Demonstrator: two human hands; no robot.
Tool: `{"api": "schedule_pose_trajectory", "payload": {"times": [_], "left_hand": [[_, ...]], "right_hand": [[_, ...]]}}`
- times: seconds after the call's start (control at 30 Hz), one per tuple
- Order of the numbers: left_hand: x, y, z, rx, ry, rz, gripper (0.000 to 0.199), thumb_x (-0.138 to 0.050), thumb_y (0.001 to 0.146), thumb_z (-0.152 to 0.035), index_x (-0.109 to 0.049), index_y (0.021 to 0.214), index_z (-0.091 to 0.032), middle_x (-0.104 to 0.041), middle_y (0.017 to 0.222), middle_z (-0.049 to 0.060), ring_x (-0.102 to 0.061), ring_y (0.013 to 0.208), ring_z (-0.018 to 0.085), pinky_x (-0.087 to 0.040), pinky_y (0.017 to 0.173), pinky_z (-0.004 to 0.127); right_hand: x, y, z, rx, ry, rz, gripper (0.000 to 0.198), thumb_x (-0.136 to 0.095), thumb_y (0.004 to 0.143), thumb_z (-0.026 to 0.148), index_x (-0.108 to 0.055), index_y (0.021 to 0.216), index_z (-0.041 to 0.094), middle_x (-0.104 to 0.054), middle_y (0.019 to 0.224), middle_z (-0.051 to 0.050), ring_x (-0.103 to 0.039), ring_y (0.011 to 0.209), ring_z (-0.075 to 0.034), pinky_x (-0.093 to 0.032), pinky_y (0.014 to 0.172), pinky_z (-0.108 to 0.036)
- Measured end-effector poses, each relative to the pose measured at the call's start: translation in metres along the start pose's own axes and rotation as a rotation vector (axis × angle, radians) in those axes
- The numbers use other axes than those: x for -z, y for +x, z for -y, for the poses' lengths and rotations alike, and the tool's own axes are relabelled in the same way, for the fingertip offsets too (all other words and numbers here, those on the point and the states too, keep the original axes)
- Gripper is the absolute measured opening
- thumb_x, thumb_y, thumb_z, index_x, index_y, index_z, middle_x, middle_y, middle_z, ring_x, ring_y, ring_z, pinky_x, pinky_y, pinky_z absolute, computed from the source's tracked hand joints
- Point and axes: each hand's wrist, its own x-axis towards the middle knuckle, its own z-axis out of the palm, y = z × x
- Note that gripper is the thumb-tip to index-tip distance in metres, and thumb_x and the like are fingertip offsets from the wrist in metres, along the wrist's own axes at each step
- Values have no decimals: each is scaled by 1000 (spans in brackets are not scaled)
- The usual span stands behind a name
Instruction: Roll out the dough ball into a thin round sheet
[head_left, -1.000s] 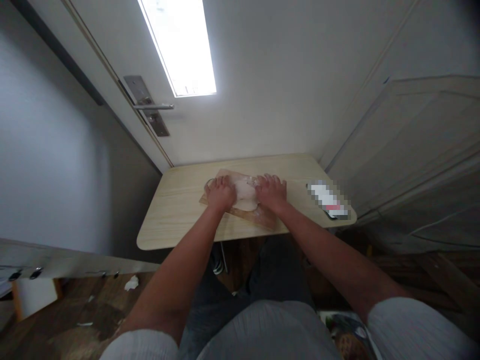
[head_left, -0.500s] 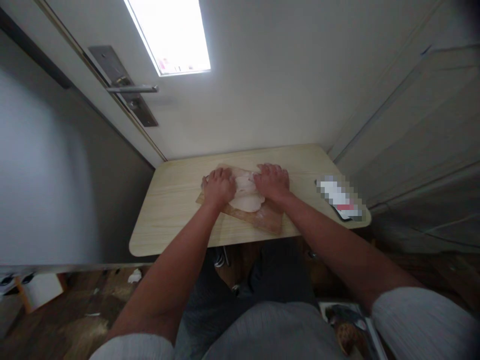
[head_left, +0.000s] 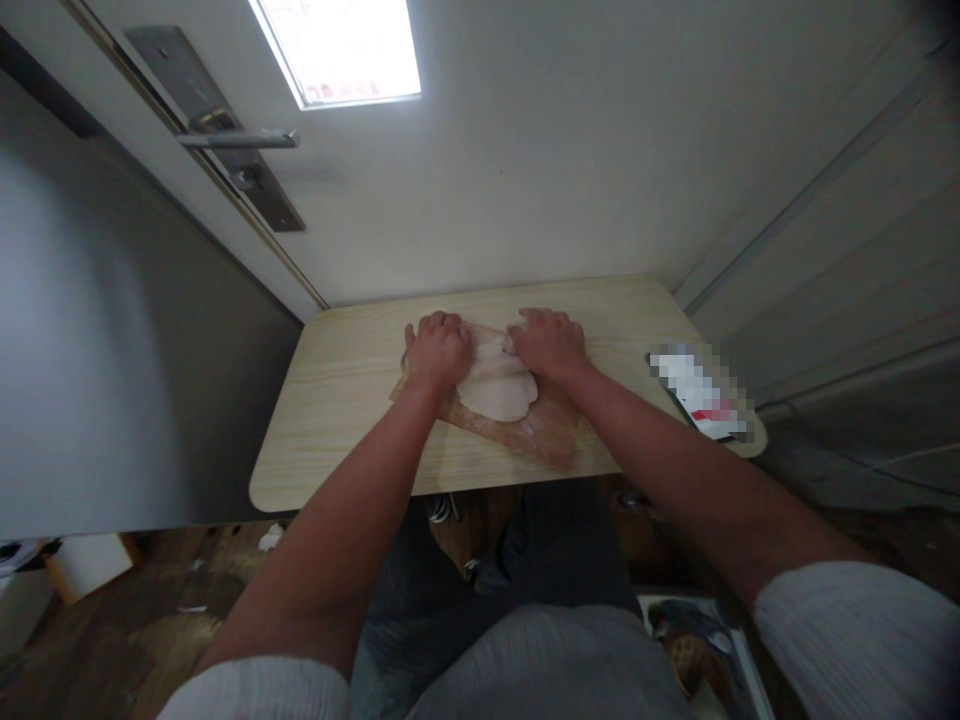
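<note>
A flat, pale sheet of dough (head_left: 495, 395) lies on a thin brown wooden board (head_left: 551, 440) on the table. Across the far part of the dough, a pale bar that looks like a rolling pin (head_left: 489, 352) runs between my hands, hard to tell from the dough in this light. My left hand (head_left: 439, 350) is curled over its left end, where a greyish tip shows beside the fingers. Over the right end, my right hand (head_left: 549, 343) is closed with the knuckles up. Both palms face down, and the undersides of the fingers are hidden.
The small light-wood table (head_left: 330, 400) stands against a pale door with a metal handle (head_left: 240, 140). A phone (head_left: 697, 390), partly blurred out, rests at the table's right end. Below on the right, a box (head_left: 697, 650) holds mixed items.
The view has shifted slightly, with the door handle higher and further left. My hands are a little further up the board, and more of the near part of the dough shows.
</note>
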Motion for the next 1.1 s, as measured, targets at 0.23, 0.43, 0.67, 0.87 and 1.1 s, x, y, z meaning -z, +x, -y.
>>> {"api": "schedule_pose_trajectory", "payload": {"times": [0.23,0.43,0.67,0.87,1.1], "left_hand": [[1,13,1,-7,59,-15,45,-23,102,-35,-64,109,-16,-65,116,16,-55,112,31,-38,96,46],[0,19,1,-1,71,-24,46,-22,102,-35,-64,109,-15,-65,114,16,-55,111,30,-40,93,44],[-3,13,2,2,36,10,46,-23,102,-36,-63,110,-16,-63,116,17,-54,112,31,-40,92,45],[-2,4,1,-8,31,9,47,-22,102,-37,-64,111,-17,-62,118,16,-54,113,31,-42,92,45],[-2,-11,-2,15,24,1,47,-23,102,-38,-64,112,-18,-63,119,16,-55,113,31,-43,92,46]], "right_hand": [[1,16,3,-27,-9,49,53,-39,96,49,-57,137,21,-59,136,-16,-51,123,-34,-38,101,-52],[2,22,3,-21,-38,93,54,-36,98,52,-55,138,20,-58,136,-17,-52,122,-34,-38,99,-51],[1,12,2,-22,-47,68,55,-37,98,52,-55,138,20,-58,136,-17,-51,123,-35,-38,100,-52],[3,2,2,-35,-37,60,53,-39,96,50,-56,136,21,-59,136,-16,-51,123,-35,-37,101,-52],[5,-18,-1,-4,-53,13,52,-39,96,49,-57,137,22,-58,138,-14,-50,123,-35,-36,101,-53]]}}
